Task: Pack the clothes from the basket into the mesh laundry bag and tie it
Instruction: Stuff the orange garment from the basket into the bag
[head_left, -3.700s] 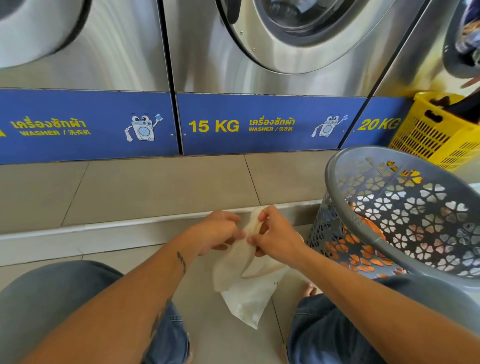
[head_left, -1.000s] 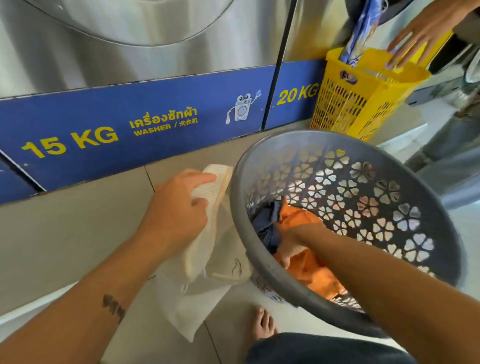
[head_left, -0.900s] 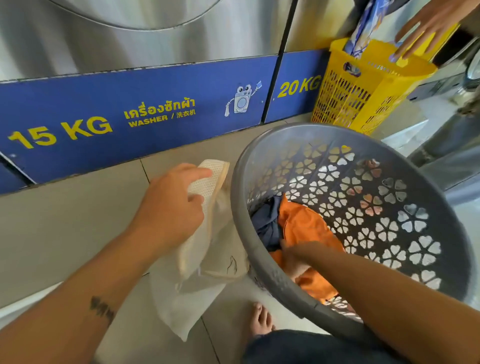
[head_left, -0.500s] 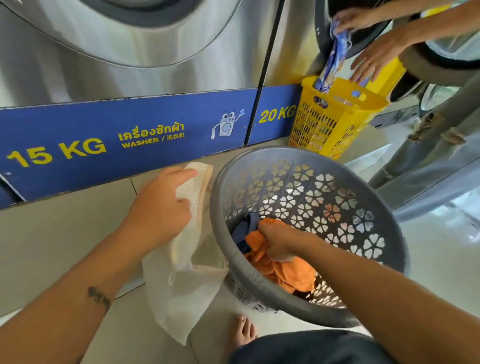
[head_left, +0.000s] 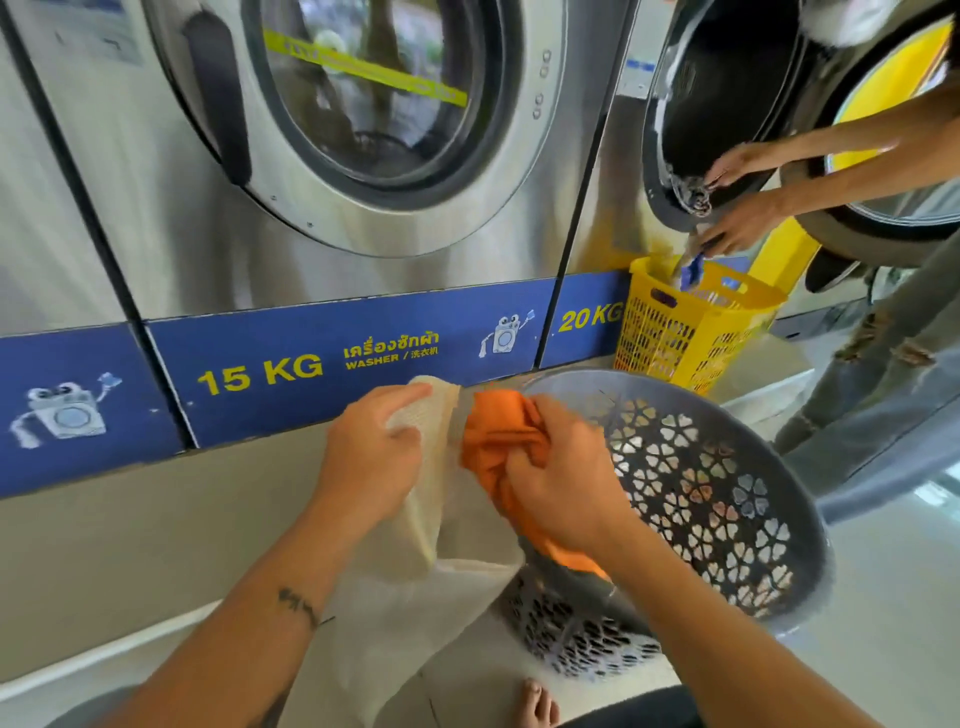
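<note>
Since half a second ago your right hand (head_left: 563, 478) has lifted the orange garment (head_left: 498, 441) out of the grey basket (head_left: 800, 525), fingers closed around it. Your left hand (head_left: 371, 457) stays clamped on the mesh laundry bag (head_left: 436, 525) rim. The bag mouth lies at 9 o'clock from the garment, touching it; the bag hangs toward 6 o'clock.

Hidden and cropped parts

The right hand (head_left: 563, 488) covers the orange garment (head_left: 498, 431)'s middle; the mesh laundry bag (head_left: 415, 597)'s foot leaves frame at 6 o'clock.
</note>
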